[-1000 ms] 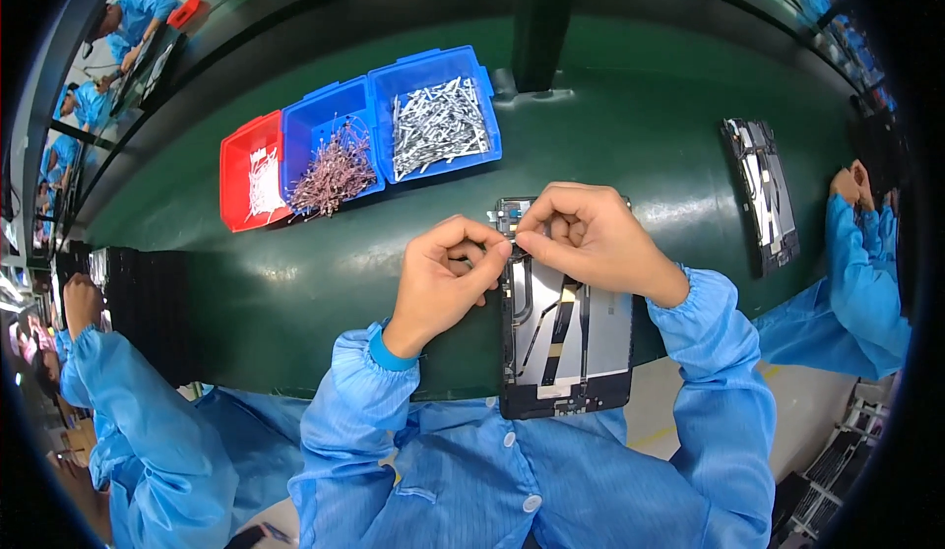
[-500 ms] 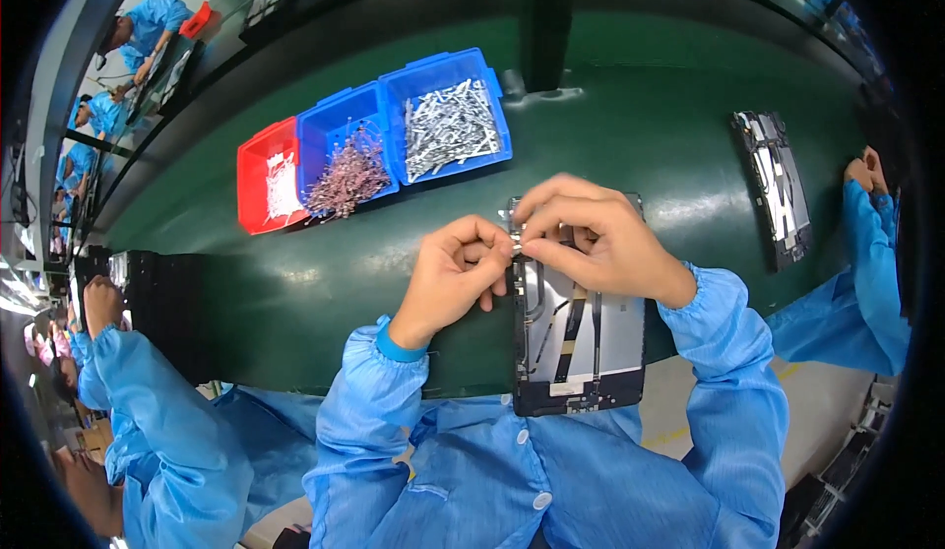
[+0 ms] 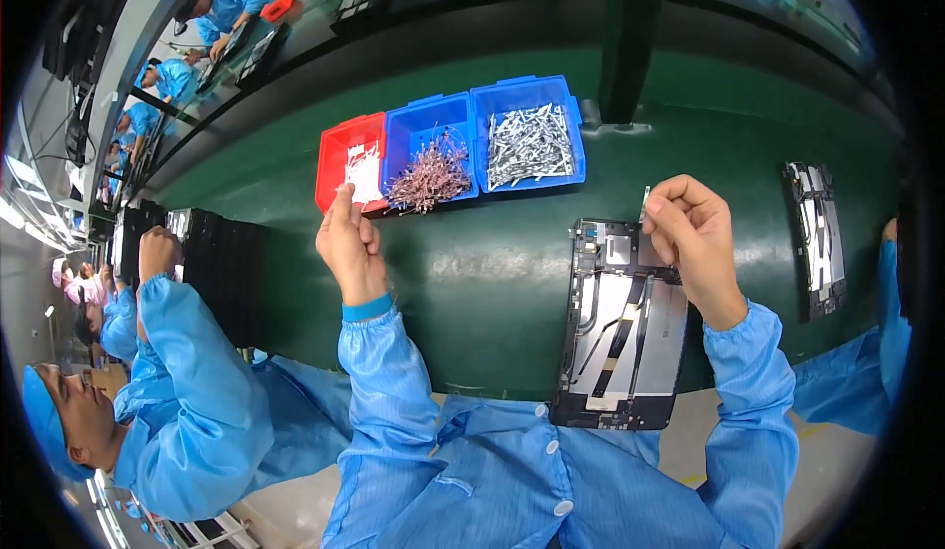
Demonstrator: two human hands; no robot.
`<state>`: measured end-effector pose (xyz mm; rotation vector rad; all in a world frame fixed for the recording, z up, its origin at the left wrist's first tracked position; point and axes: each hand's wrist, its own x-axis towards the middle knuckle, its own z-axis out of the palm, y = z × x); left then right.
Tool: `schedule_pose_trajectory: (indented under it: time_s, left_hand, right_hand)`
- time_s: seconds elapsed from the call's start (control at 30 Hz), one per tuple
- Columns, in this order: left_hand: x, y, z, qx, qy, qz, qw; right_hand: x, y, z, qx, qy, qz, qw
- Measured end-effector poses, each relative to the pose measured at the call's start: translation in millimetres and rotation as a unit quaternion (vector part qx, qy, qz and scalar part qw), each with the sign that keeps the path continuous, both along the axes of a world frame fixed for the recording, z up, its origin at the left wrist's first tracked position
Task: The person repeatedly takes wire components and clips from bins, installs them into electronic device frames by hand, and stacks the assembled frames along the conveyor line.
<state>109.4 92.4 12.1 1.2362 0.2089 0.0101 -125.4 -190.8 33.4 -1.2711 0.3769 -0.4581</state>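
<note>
An opened dark tablet chassis (image 3: 622, 324) lies on the green belt (image 3: 492, 273) in front of me, its near end over the belt's edge. My right hand (image 3: 694, 239) rests over its top right corner and pinches a thin small strip (image 3: 645, 202) upright between thumb and fingers. My left hand (image 3: 349, 244) has reached out to the left and holds a small white piece (image 3: 344, 188) at the near rim of the red bin (image 3: 346, 162). Beside that bin stand a blue bin of pinkish parts (image 3: 430, 148) and a blue bin of silvery parts (image 3: 529, 133).
Another opened tablet (image 3: 817, 237) lies on the belt at the right, by a co-worker's blue sleeve (image 3: 891, 342). A co-worker in blue (image 3: 187, 391) sits at my left beside a black stack of trays (image 3: 221, 268). A dark post (image 3: 630, 32) stands behind the bins.
My left hand has left the tablet's top edge and moved left to the red bin, carrying a small white piece. My right hand stays at the tablet, now holding a thin strip.
</note>
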Motion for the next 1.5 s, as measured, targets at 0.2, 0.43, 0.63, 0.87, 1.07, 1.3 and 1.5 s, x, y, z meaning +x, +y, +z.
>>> schedule_pose_trajectory:
  time_s: [0.2,0.43,0.63,0.87,1.07,1.3,1.5]
  left_hand:
    - [-32,-25,6,0.013,-0.030,-0.090,0.995]
    - [-134,-40,22,0.268,-0.010,-0.595,0.757]
    - [-163,-52,-1,0.206,-0.004,-0.553,0.808]
    - [-168,-89,27,0.108,0.277,-0.650,0.699]
    - [-174,-121,45,0.091,-0.145,-0.565,0.807]
    - [-146,-153,-5,0.314,-0.612,-0.191,0.700]
    - [-138,-149,-21,0.248,-0.561,-0.232,0.755]
  right_hand:
    - [-14,-3,0,-0.016,0.013,-0.003,1.000]
    - [-64,10,-28,-0.089,-0.026,-0.051,0.994]
    - [-77,33,-50,-0.191,-0.034,-0.056,0.979]
    - [-75,26,-46,-0.130,-0.047,-0.059,0.989]
    - [-60,-5,55,-0.122,-0.179,-0.106,0.970]
    - [-27,7,105,-0.068,-0.247,0.017,0.966]
    - [-17,18,82,-0.034,-0.203,0.090,0.974]
